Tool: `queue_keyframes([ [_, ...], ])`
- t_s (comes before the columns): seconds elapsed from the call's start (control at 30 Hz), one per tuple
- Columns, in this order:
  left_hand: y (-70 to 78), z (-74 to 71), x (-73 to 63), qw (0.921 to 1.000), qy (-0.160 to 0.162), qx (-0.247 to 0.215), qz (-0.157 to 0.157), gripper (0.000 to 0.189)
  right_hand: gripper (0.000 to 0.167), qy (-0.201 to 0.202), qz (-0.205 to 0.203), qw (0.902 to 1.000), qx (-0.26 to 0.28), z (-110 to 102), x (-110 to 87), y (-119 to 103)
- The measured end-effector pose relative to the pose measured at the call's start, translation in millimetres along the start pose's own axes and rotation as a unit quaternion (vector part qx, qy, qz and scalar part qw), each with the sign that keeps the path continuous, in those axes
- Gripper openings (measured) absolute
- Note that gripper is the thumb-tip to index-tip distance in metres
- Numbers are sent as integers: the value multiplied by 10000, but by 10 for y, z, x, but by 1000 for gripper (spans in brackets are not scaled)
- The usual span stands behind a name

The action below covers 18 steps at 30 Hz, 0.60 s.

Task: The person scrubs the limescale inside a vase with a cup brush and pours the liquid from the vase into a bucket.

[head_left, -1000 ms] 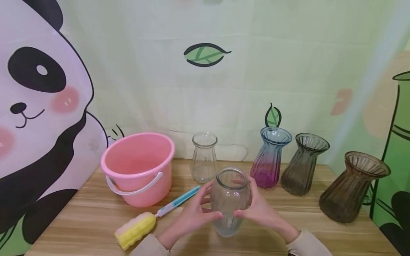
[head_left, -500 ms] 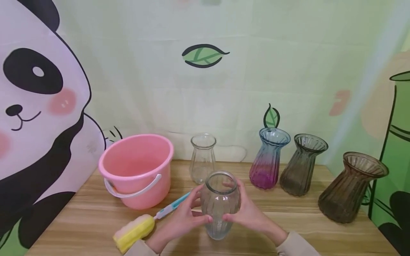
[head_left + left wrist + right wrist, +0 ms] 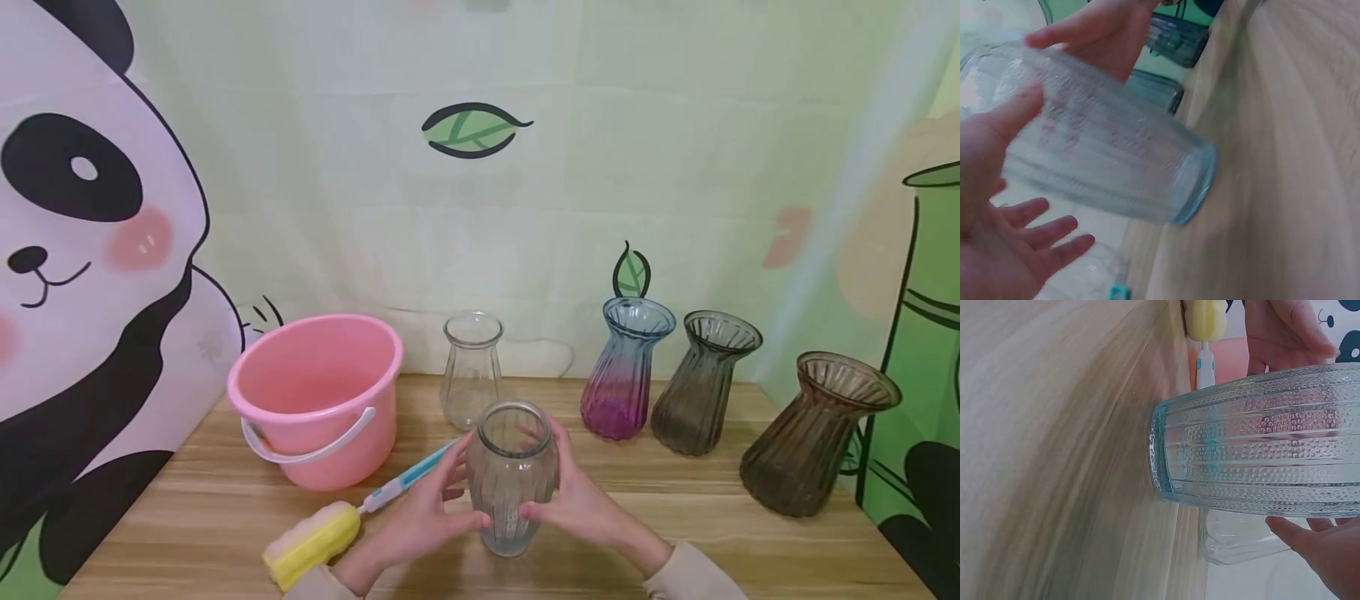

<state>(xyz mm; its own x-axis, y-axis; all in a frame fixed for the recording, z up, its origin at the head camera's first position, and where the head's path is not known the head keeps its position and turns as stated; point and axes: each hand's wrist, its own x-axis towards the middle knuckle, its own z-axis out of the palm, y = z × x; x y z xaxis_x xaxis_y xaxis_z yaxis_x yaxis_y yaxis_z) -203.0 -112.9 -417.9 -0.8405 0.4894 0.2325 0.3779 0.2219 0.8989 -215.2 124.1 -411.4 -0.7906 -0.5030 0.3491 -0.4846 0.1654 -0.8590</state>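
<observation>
A clear ribbed glass vase [image 3: 510, 492] with a round open mouth stands upright near the table's front middle, between both hands. My left hand [image 3: 420, 517] is at its left side. The thumb tip is at the glass, and the other fingers are spread apart from it in the left wrist view. My right hand [image 3: 585, 504] curves round the right side, thumb in front and fingers behind, partly visible through the glass. In the right wrist view the vase's dotted wall [image 3: 1260, 444] fills the middle, its thick base right at the tabletop.
Left stands a pink bucket [image 3: 382, 433] with a white handle. Before it lies a yellow sponge brush [image 3: 315, 542] with a blue handle. Behind is a smaller clear vase [image 3: 471, 383]. To the right stand a blue-purple vase [image 3: 622, 375], a grey vase [image 3: 693, 400] and a brown vase [image 3: 802, 450].
The vase and both hands shifted left and slightly nearer, then the vase stayed put. The left thumb has drawn back toward the vase's edge. The view has turned slightly.
</observation>
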Motion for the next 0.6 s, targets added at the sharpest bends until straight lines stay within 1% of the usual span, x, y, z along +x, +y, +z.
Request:
queue_keyframes([
  [0.07,0,-81,-10,9995,-112,294,-13,84,109,-28,-83,10000,-42,-5,-7,9],
  [0.13,-11,-173,4,9982,-113,593,-27,77,112,-54,-67,9999,-60,-12,-20,20],
  [0.23,-18,-298,70,9942,103,1056,-167,63,117,-83,191,9997,-117,-30,-65,40],
  [0.3,-16,-357,137,9894,298,1362,-403,56,120,-186,397,9990,-106,-42,-94,58],
  [0.37,-24,-393,217,9823,435,1683,-692,52,121,-361,576,9975,-179,-58,-120,80],
  [0.43,-53,-410,303,9735,461,2034,-936,50,121,-600,688,9955,-253,-78,-130,108],
  [0.5,-106,-415,391,9637,394,2391,-1122,48,118,-817,780,9930,-360,-103,-133,139],
  [0.6,-205,-414,510,9461,224,2938,-1345,48,114,-1063,818,9898,-483,-142,-118,186],
])
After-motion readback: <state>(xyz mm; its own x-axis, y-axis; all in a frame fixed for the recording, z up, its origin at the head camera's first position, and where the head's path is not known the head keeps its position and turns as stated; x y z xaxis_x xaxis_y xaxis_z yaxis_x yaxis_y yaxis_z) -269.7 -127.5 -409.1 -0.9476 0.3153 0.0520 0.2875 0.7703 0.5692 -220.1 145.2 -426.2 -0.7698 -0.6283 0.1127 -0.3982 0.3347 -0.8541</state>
